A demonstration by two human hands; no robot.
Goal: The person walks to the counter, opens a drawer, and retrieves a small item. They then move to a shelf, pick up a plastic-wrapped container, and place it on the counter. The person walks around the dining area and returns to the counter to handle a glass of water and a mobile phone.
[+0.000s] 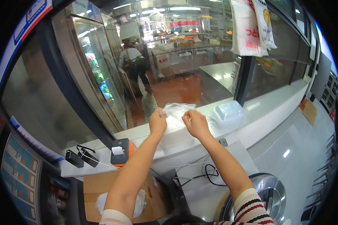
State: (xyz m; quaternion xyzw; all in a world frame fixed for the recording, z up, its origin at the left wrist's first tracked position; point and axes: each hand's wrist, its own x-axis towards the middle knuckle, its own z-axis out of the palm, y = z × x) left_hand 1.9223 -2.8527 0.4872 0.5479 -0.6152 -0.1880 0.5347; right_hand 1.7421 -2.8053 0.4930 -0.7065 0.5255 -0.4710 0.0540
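A clear plastic bag [178, 108] is stretched between my two hands above the white counter ledge [140, 137]. My left hand [158, 121] pinches its left side. At its right side the fingers of my right hand [195, 122] are curled in on the film. Something whitish lies beneath or inside the bag, and I cannot tell which. Right of my right hand, clear plastic food containers [227, 114] sit on the ledge. Below my left hand stands a black and orange receipt printer [121, 152] with a paper slip sticking out.
Black power adapters [81, 159] and cables lie left of the printer. A cardboard box [155, 194] is below, and a round metal lid [273, 194] at lower right. Printed plastic bags [246, 31] hang from the window post [246, 81]. Beyond, a person [133, 64] bends in the kitchen.
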